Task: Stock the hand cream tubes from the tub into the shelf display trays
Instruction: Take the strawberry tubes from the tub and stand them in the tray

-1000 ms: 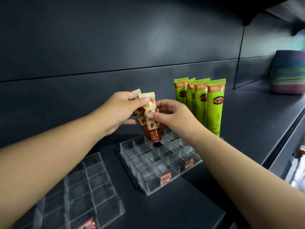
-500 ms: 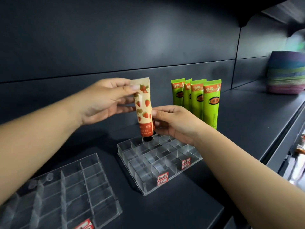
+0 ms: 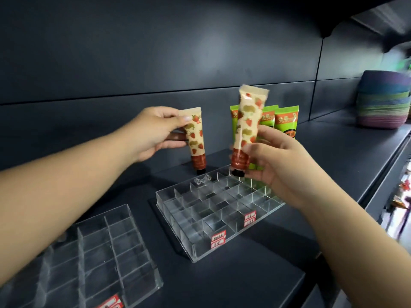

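My left hand (image 3: 153, 133) pinches a cream tube with strawberry print (image 3: 194, 138) near its top; the tube stands cap down just behind the back left corner of the clear divided tray (image 3: 200, 236). My right hand (image 3: 273, 161) grips a second strawberry tube (image 3: 246, 127) around its lower half, upright, its black cap hovering over the tray's back row. Several green tubes (image 3: 285, 123) stand upright behind the tray's right end, partly hidden by my right hand. The tub is out of view.
A second clear divided tray (image 3: 100, 252) lies at the lower left on the dark shelf (image 3: 344, 156). A stack of coloured bowls (image 3: 382, 101) sits far right. The shelf's front edge runs along the right. A small clear clip (image 3: 201, 180) lies at the tray's back edge.
The two tubes were held together; now each hand has one. My left hand moved its tube left and down behind the tray, and my right hand lifted the other tube up over the back row.
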Motion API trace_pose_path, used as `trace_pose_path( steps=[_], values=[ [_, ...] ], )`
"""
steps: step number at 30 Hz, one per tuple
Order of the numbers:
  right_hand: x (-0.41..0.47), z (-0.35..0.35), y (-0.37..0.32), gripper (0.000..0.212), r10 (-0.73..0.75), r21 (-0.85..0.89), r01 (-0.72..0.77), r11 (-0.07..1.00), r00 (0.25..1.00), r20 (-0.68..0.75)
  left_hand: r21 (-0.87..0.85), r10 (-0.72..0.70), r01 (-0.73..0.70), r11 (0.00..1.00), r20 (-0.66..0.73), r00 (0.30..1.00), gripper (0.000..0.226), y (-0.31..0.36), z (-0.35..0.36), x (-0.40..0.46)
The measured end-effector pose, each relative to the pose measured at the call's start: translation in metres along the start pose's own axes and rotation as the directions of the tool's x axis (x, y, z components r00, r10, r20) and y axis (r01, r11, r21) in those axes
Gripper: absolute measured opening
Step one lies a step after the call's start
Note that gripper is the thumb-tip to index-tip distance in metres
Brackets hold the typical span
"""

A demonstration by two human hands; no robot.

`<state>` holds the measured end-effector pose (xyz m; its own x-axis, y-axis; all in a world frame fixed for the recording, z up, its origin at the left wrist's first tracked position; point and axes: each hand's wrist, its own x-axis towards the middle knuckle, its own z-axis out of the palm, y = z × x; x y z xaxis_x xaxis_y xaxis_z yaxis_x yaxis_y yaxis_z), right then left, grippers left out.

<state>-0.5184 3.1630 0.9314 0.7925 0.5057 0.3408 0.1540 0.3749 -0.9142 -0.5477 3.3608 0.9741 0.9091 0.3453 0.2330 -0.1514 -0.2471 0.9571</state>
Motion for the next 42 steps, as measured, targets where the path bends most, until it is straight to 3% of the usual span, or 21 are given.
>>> trace_pose_path(
  steps=[8,13,17,21,31,36,42],
  values=[
    [-0.009,-0.001,0.022,0.026,-0.277,-0.344,0.24,0.908,0.959,-0.063,0.015,0.015,-0.013,1.0,-0.11,0.994,0.015,-0.023,0.037,0.022],
    [-0.009,-0.009,0.024,0.02,-0.432,-0.477,0.318,0.82,0.89,-0.148,0.027,0.013,-0.01,1.0,-0.093,0.996,0.01,-0.023,0.035,0.022],
    [-0.011,-0.007,0.025,0.017,-0.48,-0.486,0.354,0.799,0.863,-0.16,0.109,0.048,-0.04,0.993,-0.07,0.996,0.013,-0.026,0.037,0.017],
    [-0.01,-0.009,0.026,0.018,-0.477,-0.52,0.332,0.787,0.863,-0.17,0.312,0.141,-0.117,0.943,-0.055,0.989,0.014,-0.019,0.036,0.015],
    [-0.004,-0.006,0.033,0.022,-0.378,-0.594,0.252,0.764,0.921,-0.096,0.484,0.147,-0.1,0.87,-0.06,0.987,0.021,-0.036,0.043,0.015],
    [0.0,-0.007,0.038,0.031,-0.325,-0.624,0.181,0.76,0.938,-0.123,0.448,0.068,-0.046,0.893,-0.033,0.997,0.008,-0.029,0.042,0.015],
    [0.004,-0.01,0.04,0.036,-0.212,-0.599,0.098,0.795,0.97,-0.122,0.438,-0.064,0.049,0.898,0.019,0.998,0.015,-0.028,0.04,0.012]
  ],
)
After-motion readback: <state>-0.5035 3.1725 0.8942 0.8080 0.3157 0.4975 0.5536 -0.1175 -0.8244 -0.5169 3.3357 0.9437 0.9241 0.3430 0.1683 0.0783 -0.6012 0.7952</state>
